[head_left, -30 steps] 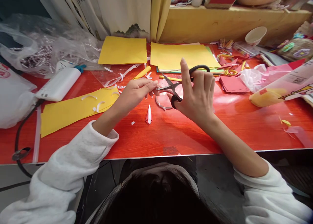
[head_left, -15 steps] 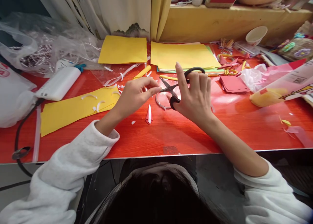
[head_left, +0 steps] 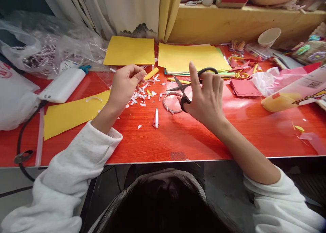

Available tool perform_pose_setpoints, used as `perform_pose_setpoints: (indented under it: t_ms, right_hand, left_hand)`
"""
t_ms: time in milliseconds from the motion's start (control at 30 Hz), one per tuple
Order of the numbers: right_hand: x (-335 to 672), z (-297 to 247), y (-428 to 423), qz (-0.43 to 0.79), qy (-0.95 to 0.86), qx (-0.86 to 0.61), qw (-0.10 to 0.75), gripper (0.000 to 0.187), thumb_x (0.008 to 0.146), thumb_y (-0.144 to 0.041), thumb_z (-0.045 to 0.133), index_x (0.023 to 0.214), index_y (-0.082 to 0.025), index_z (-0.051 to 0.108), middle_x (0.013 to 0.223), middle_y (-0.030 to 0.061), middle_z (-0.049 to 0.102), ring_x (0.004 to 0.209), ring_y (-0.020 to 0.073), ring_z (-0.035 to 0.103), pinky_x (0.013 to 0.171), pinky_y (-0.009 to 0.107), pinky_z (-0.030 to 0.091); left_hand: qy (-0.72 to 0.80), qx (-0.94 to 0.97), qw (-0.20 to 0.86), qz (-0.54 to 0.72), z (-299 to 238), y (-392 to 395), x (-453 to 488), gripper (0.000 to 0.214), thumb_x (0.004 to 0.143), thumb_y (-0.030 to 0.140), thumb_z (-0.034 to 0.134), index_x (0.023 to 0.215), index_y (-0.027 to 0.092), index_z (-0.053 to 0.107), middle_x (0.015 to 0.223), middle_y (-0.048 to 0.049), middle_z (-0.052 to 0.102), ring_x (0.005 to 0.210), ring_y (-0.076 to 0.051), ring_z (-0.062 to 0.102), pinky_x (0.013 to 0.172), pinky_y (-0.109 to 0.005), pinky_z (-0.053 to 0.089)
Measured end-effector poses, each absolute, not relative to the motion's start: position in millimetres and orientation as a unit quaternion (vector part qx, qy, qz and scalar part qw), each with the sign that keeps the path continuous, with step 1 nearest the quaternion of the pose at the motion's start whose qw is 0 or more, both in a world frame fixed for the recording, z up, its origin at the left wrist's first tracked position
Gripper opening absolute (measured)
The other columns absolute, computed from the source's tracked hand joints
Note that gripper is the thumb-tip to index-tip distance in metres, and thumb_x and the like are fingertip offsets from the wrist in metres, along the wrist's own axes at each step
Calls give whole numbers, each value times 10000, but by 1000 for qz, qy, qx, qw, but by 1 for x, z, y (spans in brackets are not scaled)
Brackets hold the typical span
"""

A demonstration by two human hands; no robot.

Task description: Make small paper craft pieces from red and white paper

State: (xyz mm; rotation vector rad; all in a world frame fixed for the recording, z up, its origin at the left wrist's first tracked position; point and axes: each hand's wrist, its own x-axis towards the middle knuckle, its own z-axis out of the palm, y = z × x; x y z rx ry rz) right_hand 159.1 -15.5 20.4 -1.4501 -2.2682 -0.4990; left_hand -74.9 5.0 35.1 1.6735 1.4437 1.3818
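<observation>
My right hand (head_left: 207, 97) holds a pair of black-handled scissors (head_left: 181, 87), blades parted and pointing left, with the index finger stretched out along the top. My left hand (head_left: 125, 85) is closed in a pinch over a scatter of white paper scraps (head_left: 139, 96); whatever lies between its fingertips is too small to make out. Below the scissors lies a roll of clear tape (head_left: 171, 102). A small folded red paper piece with a white strip (head_left: 156, 118) rests on the red table between the hands. Just right of the left fingertips is a yellow rolled paper (head_left: 151, 73).
Yellow sheets (head_left: 129, 51) and a paper stack (head_left: 191, 58) lie at the back. A yellow strip (head_left: 73, 114) and a white power bank-like box (head_left: 63, 85) are at left. Red paper squares (head_left: 245, 88), a paper cup (head_left: 269, 37) and a plastic pouch (head_left: 295, 90) are at right.
My left hand has moved left and up, away from the scissor blades, uncovering the paper scraps. The scissors in my right hand have shifted slightly right, their blades still apart.
</observation>
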Motion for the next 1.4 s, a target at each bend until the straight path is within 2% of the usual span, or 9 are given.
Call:
perform_pose_setpoints:
  t_ms: [167, 500, 567, 700, 767, 1000, 1267, 1333, 1400]
  right_hand:
    - [161, 18, -12, -169, -810, -520, 212, 844, 758, -212, 491, 1501, -157, 96, 1160, 186, 418, 1112, 395, 384, 877, 589, 337]
    - [163, 16, -7, -160, -805, -529, 216, 834, 743, -212, 487, 1494, -166, 127, 1153, 180, 425, 1105, 385, 393, 865, 568, 338]
    - [162, 17, -8, -160, -803, -532, 217, 820, 745, -213, 486, 1490, -161, 148, 1149, 179, 427, 1105, 383, 397, 865, 565, 340]
    - [162, 18, -8, -152, -801, -538, 213, 829, 741, -209, 488, 1492, -169, 140, 1155, 182, 420, 1112, 393, 392, 861, 584, 337]
    - [162, 18, -8, -149, -801, -540, 210, 847, 734, -205, 492, 1496, -177, 124, 1162, 183, 415, 1116, 399, 387, 859, 593, 336]
    - [163, 17, -7, -148, -801, -539, 214, 844, 732, -195, 484, 1496, -177, 126, 1176, 184, 412, 1128, 401, 381, 860, 600, 333]
    - [164, 18, -6, -158, -797, -540, 220, 806, 747, -206, 483, 1490, -162, 174, 1166, 182, 429, 1108, 382, 408, 862, 587, 353]
    - [164, 18, -6, -158, -796, -541, 220, 805, 749, -200, 481, 1491, -172, 171, 1161, 181, 430, 1102, 383, 412, 856, 592, 356]
    - [164, 17, -6, -157, -796, -540, 222, 799, 749, -198, 479, 1488, -169, 178, 1157, 182, 432, 1099, 384, 413, 855, 591, 356]
  left_hand:
    - [555, 625, 276, 475, 32, 10, -76, 101, 849, 183, 548, 849, 165, 648, 798, -4, 617, 608, -76, 504, 580, -221, 393]
    - [573, 649, 292, 406, 28, 8, -77, 370, 906, 286, 427, 553, 174, 438, 519, 2, 505, 491, -83, 459, 506, -214, 375]
    - [575, 637, 307, 411, 29, 7, -75, 325, 901, 283, 446, 596, 174, 473, 552, -1, 537, 488, -80, 478, 494, -211, 380]
    - [571, 595, 350, 444, 30, 7, -73, 42, 854, 200, 535, 868, 182, 570, 739, -12, 636, 526, -73, 535, 493, -197, 411]
    - [566, 598, 354, 443, 30, 7, -72, 79, 859, 188, 524, 904, 179, 589, 735, -16, 632, 535, -74, 539, 505, -197, 426]
    - [567, 609, 367, 417, 29, 6, -73, 253, 920, 316, 433, 716, 189, 513, 567, 5, 551, 466, -85, 518, 467, -215, 403]
    - [571, 638, 305, 418, 33, 1, -73, 475, 937, 415, 389, 519, 191, 417, 434, 0, 502, 407, -78, 482, 468, -235, 380]
    - [571, 621, 320, 431, 32, 3, -73, 419, 927, 362, 429, 552, 182, 482, 474, -2, 526, 417, -76, 479, 460, -234, 375]
    - [573, 603, 335, 443, 31, 5, -74, 246, 893, 262, 496, 684, 172, 592, 559, -2, 561, 453, -70, 488, 461, -224, 378]
